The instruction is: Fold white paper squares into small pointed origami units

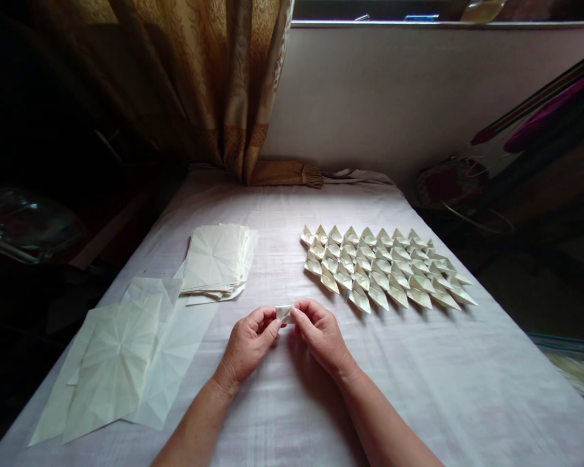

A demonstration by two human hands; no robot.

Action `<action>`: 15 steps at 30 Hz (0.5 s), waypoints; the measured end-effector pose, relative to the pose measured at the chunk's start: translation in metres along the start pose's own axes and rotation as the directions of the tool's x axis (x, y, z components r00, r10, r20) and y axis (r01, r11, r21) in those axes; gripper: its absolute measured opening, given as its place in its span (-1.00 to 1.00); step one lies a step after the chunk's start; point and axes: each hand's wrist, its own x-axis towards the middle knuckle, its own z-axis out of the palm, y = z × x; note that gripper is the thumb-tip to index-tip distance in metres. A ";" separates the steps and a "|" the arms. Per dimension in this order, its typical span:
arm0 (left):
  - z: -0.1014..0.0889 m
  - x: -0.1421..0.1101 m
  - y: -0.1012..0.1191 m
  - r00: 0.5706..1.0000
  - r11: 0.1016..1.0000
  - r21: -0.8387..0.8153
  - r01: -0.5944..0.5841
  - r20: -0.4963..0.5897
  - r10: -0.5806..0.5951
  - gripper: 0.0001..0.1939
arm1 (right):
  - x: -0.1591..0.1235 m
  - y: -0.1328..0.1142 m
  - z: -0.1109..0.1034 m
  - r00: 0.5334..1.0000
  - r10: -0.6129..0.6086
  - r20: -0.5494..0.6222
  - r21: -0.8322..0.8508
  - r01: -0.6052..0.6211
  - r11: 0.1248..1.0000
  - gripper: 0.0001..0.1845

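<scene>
Between my two hands is a small folded piece of white paper (pixel 285 314), raised a little above the cloth. My left hand (pixel 251 337) pinches its left edge between thumb and fingers. The right edge is pinched the same way by my right hand (pixel 318 332). Beyond my right hand, several rows of folded paper boats (pixel 380 266) stand close together, their pointed ends upward. To the left of my hands lies a stack of creased paper sheets (pixel 213 259). Nearer and further left, larger creased sheets (pixel 119 350) overlap one another.
A pale cloth (pixel 448 389) covers the table. At its far edge a gold-brown curtain (pixel 233 97) hangs down in front of a light wall (pixel 394 97). On the dark left side sits a clear plastic-looking object (pixel 29 227). A plastic bag (pixel 574 370) lies beyond the right edge.
</scene>
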 end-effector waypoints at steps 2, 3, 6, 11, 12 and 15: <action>0.000 0.000 0.001 0.999 0.998 -0.051 0.038 -0.005 -0.039 -0.61 | 0.000 0.000 0.000 1.000 0.001 -0.002 0.015 -0.001 1.000 -0.68; 0.000 0.000 0.002 0.999 0.996 -0.068 0.053 -0.006 -0.053 -0.60 | 0.000 0.000 0.000 1.000 0.002 -0.002 0.023 -0.002 1.000 -0.68; 0.000 0.001 0.002 0.998 0.994 -0.088 0.066 -0.002 -0.067 -0.60 | -0.001 0.001 0.001 1.000 0.006 0.008 0.041 -0.006 0.999 -0.69; -0.001 0.001 0.001 1.000 0.998 -0.055 0.023 -0.007 -0.024 -0.69 | -0.002 0.004 0.001 1.000 0.000 0.006 0.060 -0.001 0.998 -0.72; -0.001 0.001 0.001 1.000 0.999 -0.040 0.016 -0.002 -0.016 -0.70 | -0.002 0.005 0.001 1.000 -0.004 0.000 0.066 0.004 0.998 -0.73; -0.001 -0.001 0.003 1.000 1.000 0.013 -0.004 0.012 0.004 -0.71 | -0.002 0.007 0.003 1.000 -0.010 -0.017 0.073 0.011 0.997 -0.74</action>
